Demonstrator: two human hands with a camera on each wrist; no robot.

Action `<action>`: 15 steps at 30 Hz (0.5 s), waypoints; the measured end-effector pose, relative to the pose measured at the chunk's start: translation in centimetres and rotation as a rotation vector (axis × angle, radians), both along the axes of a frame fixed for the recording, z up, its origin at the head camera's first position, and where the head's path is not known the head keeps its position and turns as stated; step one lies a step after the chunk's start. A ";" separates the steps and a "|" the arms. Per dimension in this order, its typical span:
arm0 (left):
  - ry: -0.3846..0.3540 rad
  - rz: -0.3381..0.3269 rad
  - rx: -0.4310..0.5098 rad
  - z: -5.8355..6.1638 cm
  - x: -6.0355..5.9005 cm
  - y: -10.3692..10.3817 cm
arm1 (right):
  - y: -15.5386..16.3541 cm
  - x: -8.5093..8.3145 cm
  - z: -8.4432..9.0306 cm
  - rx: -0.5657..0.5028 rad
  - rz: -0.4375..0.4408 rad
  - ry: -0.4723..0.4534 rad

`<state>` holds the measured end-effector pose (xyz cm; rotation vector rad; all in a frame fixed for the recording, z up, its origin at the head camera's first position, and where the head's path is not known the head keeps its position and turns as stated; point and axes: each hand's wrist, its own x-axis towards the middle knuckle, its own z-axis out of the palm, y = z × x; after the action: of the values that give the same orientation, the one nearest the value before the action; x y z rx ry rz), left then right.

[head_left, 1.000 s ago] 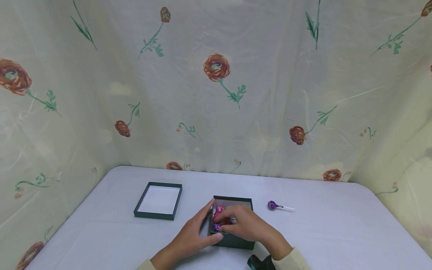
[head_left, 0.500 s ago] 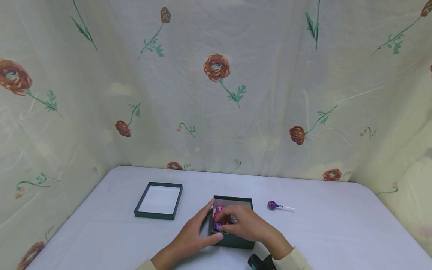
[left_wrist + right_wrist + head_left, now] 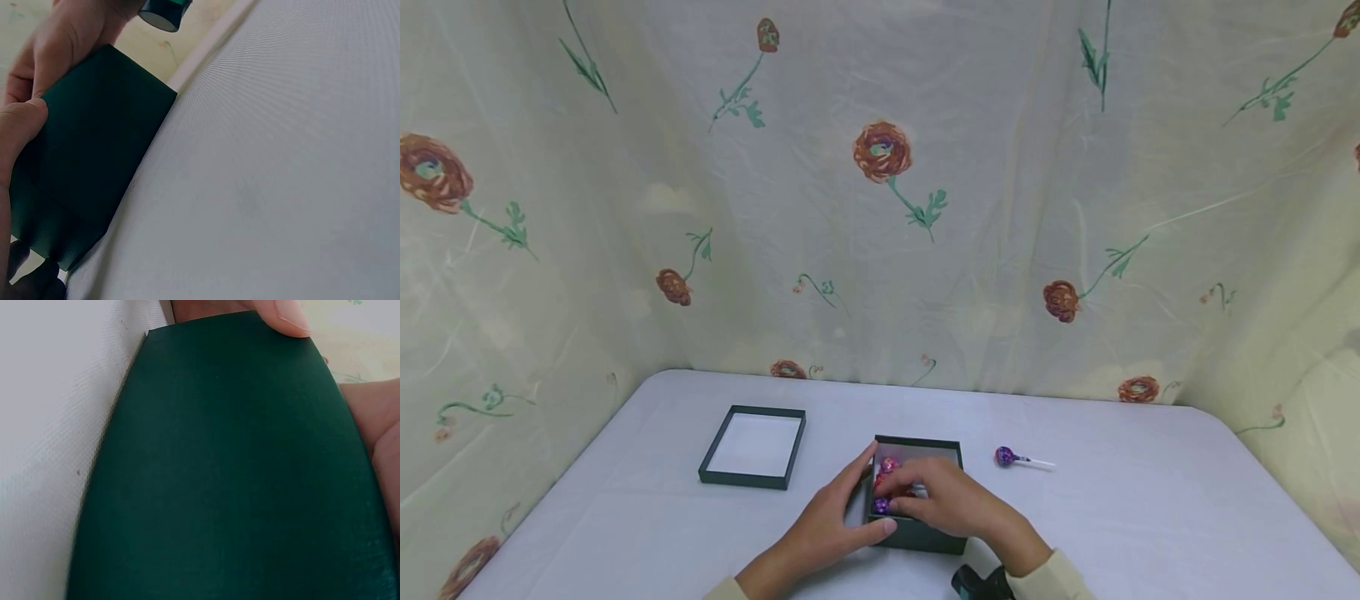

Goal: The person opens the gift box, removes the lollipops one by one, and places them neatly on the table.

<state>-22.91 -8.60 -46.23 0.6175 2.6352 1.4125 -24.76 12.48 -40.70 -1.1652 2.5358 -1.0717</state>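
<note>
Fingers of the left hand grip the dark green box at its left side, thumb against the near wall. Fingers of the right hand are bent inside it, at wrapped candies; whether they grasp one cannot be told. Box stands uncovered on the white table, between a shallow lid, left, and a purple lollipop, right.

This is a curtained-off booth, whether in a home or a studio cannot be told, shown by the flower-printed cloth hanging from nine through twelve to three o'clock around a white-covered table at six.
</note>
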 end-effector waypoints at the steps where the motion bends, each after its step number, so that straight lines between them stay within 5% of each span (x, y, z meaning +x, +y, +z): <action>1: -0.001 0.001 0.001 0.0 0.0 0.0 | 0.0 0.0 0.0 0.000 0.000 0.003; 15: -0.022 0.011 -0.008 0.0 0.0 0.1 | 0.2 -0.2 0.0 -0.030 -0.100 0.008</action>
<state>-22.92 -8.52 -46.22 0.5844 2.6302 1.4021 -24.93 12.67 -40.67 -1.0617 2.6185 -1.1334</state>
